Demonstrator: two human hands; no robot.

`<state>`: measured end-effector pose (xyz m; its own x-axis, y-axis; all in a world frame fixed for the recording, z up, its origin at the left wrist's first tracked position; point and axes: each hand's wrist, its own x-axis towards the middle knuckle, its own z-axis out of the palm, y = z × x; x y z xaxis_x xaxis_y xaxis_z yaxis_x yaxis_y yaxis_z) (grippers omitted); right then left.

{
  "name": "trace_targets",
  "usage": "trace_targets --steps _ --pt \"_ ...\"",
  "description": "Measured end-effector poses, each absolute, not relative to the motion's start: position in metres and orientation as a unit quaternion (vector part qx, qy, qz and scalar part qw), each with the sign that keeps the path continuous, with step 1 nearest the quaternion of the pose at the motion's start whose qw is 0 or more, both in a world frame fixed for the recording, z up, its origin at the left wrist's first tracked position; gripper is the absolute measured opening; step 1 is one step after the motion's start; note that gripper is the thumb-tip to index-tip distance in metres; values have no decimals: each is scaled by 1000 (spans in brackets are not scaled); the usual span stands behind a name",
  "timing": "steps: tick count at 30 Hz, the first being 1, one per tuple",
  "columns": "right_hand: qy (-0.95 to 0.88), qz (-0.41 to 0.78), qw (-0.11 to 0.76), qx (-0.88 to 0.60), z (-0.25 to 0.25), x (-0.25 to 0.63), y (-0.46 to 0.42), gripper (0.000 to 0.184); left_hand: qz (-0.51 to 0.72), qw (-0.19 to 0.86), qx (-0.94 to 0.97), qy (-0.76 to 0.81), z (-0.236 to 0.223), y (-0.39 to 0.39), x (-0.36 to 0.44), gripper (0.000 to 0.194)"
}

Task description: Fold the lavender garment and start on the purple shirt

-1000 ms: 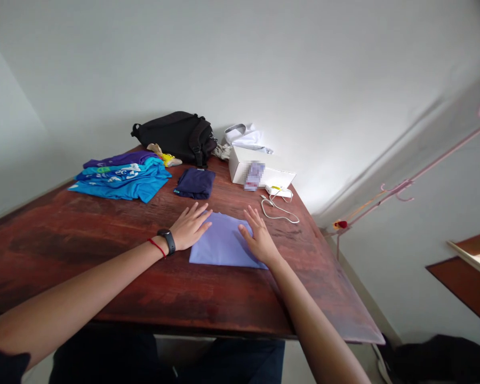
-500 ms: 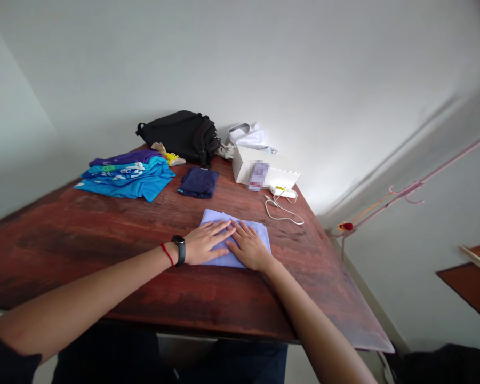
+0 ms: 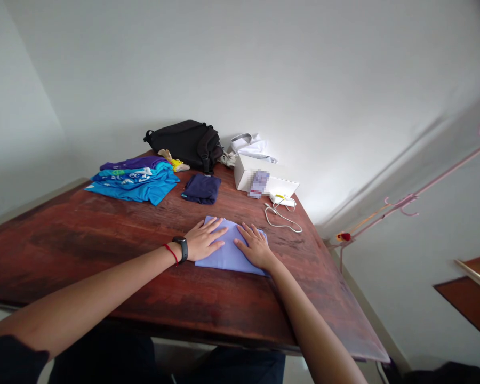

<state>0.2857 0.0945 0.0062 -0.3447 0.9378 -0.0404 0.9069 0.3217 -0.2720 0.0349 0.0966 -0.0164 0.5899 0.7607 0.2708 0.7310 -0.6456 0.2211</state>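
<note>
A folded lavender cloth (image 3: 229, 254) lies flat on the dark red wooden table (image 3: 104, 250). My left hand (image 3: 203, 240), with a black wristband and a red string at the wrist, rests palm down on the cloth's left part, fingers spread. On the cloth's right part my right hand (image 3: 256, 247) presses flat, fingers apart. Neither hand grips anything.
Farther back lie a stack of blue and purple shirts (image 3: 134, 178), a folded navy cloth (image 3: 202, 188), a black bag (image 3: 186, 143), a white box (image 3: 260, 178), a white cloth (image 3: 253, 146) and a white charger with cable (image 3: 282, 213). The table's right edge drops off near a pink rack (image 3: 408, 202).
My hands came together on the lavender cloth, then drew slightly apart, sliding over it. The view shifted a little downward.
</note>
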Motion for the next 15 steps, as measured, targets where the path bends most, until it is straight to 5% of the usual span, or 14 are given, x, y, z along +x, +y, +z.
trace_targets --steps 10,15 --pt "-790 152 95 -586 -4 308 114 61 164 96 896 400 -13 102 22 59" --pt "-784 157 225 -556 -7 317 114 53 132 111 901 398 -8 105 13 56"
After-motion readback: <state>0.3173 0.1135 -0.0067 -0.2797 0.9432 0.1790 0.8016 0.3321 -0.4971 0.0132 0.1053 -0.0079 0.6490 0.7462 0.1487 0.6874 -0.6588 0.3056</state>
